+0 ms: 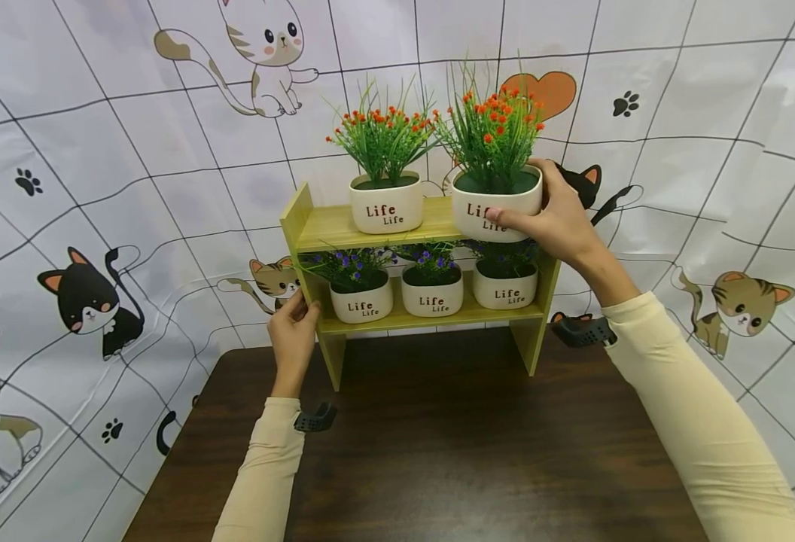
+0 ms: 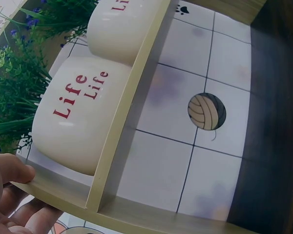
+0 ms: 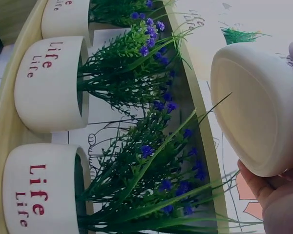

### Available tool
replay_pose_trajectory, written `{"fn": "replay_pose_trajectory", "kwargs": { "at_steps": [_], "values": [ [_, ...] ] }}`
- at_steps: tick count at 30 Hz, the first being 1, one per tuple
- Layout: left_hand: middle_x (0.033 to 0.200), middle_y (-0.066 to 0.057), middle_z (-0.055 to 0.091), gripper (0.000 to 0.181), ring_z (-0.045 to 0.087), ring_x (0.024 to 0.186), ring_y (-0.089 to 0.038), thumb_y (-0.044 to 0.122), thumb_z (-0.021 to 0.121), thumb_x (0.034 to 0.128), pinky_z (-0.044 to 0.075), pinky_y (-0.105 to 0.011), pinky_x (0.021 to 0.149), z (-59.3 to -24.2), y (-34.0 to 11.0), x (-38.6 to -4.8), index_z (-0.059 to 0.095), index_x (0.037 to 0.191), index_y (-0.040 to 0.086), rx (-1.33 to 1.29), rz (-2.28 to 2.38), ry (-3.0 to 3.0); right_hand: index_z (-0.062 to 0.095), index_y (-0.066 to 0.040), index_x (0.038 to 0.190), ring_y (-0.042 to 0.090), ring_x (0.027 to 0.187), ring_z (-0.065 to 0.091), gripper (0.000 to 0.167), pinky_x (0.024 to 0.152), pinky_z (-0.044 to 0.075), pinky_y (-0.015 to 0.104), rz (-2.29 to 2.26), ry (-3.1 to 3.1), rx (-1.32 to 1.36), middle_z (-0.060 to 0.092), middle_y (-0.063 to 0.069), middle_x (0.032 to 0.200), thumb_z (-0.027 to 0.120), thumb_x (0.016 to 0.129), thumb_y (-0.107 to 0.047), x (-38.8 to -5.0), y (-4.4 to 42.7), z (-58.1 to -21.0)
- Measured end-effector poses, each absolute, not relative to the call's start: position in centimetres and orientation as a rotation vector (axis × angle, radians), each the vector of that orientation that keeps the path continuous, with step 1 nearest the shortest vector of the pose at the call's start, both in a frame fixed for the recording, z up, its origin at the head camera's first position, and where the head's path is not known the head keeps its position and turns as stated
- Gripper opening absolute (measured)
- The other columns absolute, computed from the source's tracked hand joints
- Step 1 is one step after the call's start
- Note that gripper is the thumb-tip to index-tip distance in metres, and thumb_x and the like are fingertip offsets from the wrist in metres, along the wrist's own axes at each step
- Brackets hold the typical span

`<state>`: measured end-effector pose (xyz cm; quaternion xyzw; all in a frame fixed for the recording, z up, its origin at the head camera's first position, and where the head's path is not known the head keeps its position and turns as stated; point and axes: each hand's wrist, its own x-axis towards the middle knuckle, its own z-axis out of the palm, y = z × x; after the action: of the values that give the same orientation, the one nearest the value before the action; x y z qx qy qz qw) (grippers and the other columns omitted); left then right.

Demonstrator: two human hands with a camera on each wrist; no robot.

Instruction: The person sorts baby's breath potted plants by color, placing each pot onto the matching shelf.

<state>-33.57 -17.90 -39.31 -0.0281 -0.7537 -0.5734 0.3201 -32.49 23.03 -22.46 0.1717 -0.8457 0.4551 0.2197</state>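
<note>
My right hand (image 1: 560, 218) grips a white "Life" flower pot (image 1: 468, 214) with orange flowers, thumb on its front. The right wrist view shows the underside of this held pot (image 3: 249, 107), raised off the top board. My left hand (image 1: 293, 331) pinches the left side panel of a two-tier wooden shelf (image 1: 330, 235), thumb inside and fingers outside in the left wrist view. Another orange-flowered pot (image 1: 387, 207) stands on the top board. On the lower board stand three purple-flowered pots: left (image 1: 361, 301), middle (image 1: 432, 292) and right (image 1: 505, 287).
The shelf stands at the back of a dark wooden table (image 1: 424, 452), close to the wall. A white cat-print sheet (image 1: 187, 173) with black grid lines hangs behind and at both sides.
</note>
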Motion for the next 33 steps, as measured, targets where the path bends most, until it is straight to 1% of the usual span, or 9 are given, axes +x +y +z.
{"fn": "replay_pose_trajectory", "kwargs": {
  "at_steps": [3,10,17,20,23,25,27,29,33],
  "values": [
    [0.131,-0.027,0.072,0.044,0.074,0.118,-0.039,0.002,0.069,0.1005,0.05,-0.001,0.079,-39.3,-17.9,-33.6,0.064,0.144,-0.001,-0.077,-1.505,-1.98,0.037,-0.018,0.163,0.016,0.102,0.065,0.09,0.074,0.052,0.018,1.254,-2.36,0.485,0.061,0.017,0.131,0.084,0.089,-0.041,-33.1,22.7,-22.1],
    [0.13,-0.026,0.072,0.043,0.074,0.118,-0.038,0.003,0.07,0.1003,0.05,-0.001,0.079,-39.3,-17.8,-33.7,0.065,0.143,-0.001,-0.07,-1.48,-1.986,0.029,-0.02,0.168,0.026,0.109,0.068,0.098,0.077,0.051,0.023,1.239,-2.432,0.454,0.067,0.023,0.13,0.081,0.09,-0.047,-33.9,22.1,-21.3],
    [0.13,-0.027,0.072,0.043,0.074,0.118,-0.038,0.002,0.07,0.0998,0.05,-0.001,0.079,-39.4,-17.8,-33.7,0.066,0.142,-0.003,-0.069,-1.491,-1.985,0.033,-0.018,0.167,0.019,0.106,0.067,0.094,0.079,0.053,0.023,1.319,-2.422,0.492,0.063,0.018,0.135,0.082,0.091,-0.044,-35.2,21.7,-21.0],
    [0.13,-0.027,0.072,0.043,0.074,0.118,-0.039,0.002,0.07,0.0998,0.05,-0.001,0.079,-39.5,-17.8,-33.7,0.066,0.142,-0.003,-0.073,-1.495,-1.985,0.032,-0.016,0.167,0.02,0.108,0.066,0.095,0.08,0.053,0.023,1.355,-2.42,0.492,0.061,0.019,0.139,0.082,0.091,-0.043,-35.7,21.7,-21.2],
    [0.131,-0.027,0.072,0.043,0.074,0.119,-0.038,0.002,0.07,0.1,0.05,-0.002,0.08,-39.5,-17.8,-33.7,0.066,0.142,-0.003,-0.075,-1.496,-1.987,0.025,-0.013,0.168,0.026,0.118,0.063,0.098,0.089,0.053,0.03,1.397,-2.446,0.477,0.058,0.022,0.147,0.08,0.093,-0.042,-36.0,21.7,-21.4],
    [0.131,-0.027,0.071,0.043,0.074,0.119,-0.038,0.002,0.07,0.1001,0.05,-0.002,0.08,-39.5,-17.8,-33.6,0.065,0.142,-0.003,-0.076,-1.495,-1.987,0.019,-0.011,0.169,0.032,0.127,0.06,0.1,0.097,0.052,0.039,1.42,-2.482,0.463,0.053,0.025,0.152,0.078,0.094,-0.042,-36.2,21.9,-21.6],
    [0.131,-0.027,0.071,0.043,0.074,0.119,-0.038,0.002,0.07,0.1,0.05,-0.001,0.08,-39.5,-17.8,-33.6,0.065,0.142,-0.003,-0.077,-1.493,-1.988,0.016,-0.01,0.169,0.037,0.139,0.054,0.1,0.107,0.049,0.049,1.405,-2.517,0.471,0.045,0.026,0.161,0.076,0.096,-0.043,-36.4,22.1,-21.7],
    [0.131,-0.027,0.071,0.043,0.073,0.119,-0.038,0.002,0.07,0.0999,0.05,-0.001,0.08,-39.5,-17.9,-33.7,0.065,0.142,-0.003,-0.076,-1.494,-1.987,0.015,-0.011,0.171,0.04,0.147,0.047,0.099,0.114,0.045,0.057,1.374,-2.55,0.484,0.039,0.026,0.165,0.073,0.097,-0.043,-36.6,22.4,-21.7],
    [0.132,-0.027,0.071,0.043,0.073,0.12,-0.039,0.001,0.069,0.1003,0.05,-0.001,0.08,-39.5,-18.0,-33.8,0.065,0.143,-0.002,-0.08,-1.503,-1.982,0.013,-0.012,0.173,0.043,0.155,0.037,0.099,0.12,0.039,0.063,1.334,-2.587,0.507,0.033,0.026,0.169,0.07,0.099,-0.045,-36.9,22.5,-21.6]
  ]
}}
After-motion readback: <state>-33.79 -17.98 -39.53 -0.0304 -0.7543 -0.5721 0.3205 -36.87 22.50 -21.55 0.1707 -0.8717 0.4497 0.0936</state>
